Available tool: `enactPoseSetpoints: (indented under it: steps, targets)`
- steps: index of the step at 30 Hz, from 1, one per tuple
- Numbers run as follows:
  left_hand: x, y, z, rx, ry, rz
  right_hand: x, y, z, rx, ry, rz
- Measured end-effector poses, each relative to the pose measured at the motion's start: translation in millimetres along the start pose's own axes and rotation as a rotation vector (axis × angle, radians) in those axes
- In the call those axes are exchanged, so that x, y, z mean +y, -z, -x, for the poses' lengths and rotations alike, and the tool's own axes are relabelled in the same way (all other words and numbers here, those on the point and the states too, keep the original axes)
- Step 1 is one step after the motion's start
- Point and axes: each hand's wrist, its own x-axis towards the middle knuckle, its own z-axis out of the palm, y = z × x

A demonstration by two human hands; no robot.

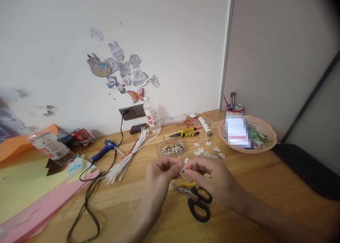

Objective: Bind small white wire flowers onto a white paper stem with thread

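Over the table, my left hand (pixel 162 172) and my right hand (pixel 208 170) meet with fingertips pinched. Between them is a small white cord piece (pixel 186 161), with a thin pale strand hanging near the left fingertips; its exact form is partly hidden by the fingers. Just below the hands lie black-handled scissors (pixel 199 209), beside a yellow-handled tool (pixel 185 184) that is partly covered. Behind the hands sits a clear box of beads (pixel 172 148). Several white flower-shaped pieces (pixel 203 152) lie on the wood to its right.
A bundle of white strips (pixel 127 158), a blue glue gun (pixel 105 149) and its black cable (pixel 87 204) lie left. Pliers (pixel 186 132), a bottle (pixel 152 117) and a cord roll (pixel 205 126) are behind. A pink bowl (pixel 221 131) bearing a phone stands right.
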Motion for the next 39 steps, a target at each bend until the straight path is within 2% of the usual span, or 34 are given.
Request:
enactPoseSetpoints:
  steps: [7,12,18,24,27,32,39]
  targets:
    - [-3.7,-3.1,2.4,-0.054,-0.035,0.011,-0.5,-6.7,6.5,0.043,0.197,0.264]
    - [-1.5,-2.6,8.5,-0.021,-0.076,0.025,-2.2,-5.7,10.6,0.015,0.269,0.329]
    - [-0.3,-2.8,11.5,-0.003,-0.081,0.122,-7.2,-3.5,11.7,-0.002,0.242,0.266]
    - [4.0,4.2,5.9,-0.128,0.13,0.286,-8.9,0.2,6.3,-0.057,0.056,0.035]
    - [5.7,8.7,2.3,-0.208,0.214,0.329,-7.7,3.7,2.6,-0.067,0.024,0.0]
    - [8.6,12.2,0.1,-0.309,0.242,0.327,-9.1,10.4,-0.8,-0.055,0.033,0.044]
    - [9.3,11.0,-1.5,-0.361,0.191,0.238,-10.0,12.1,2.5,-0.009,0.187,0.279]
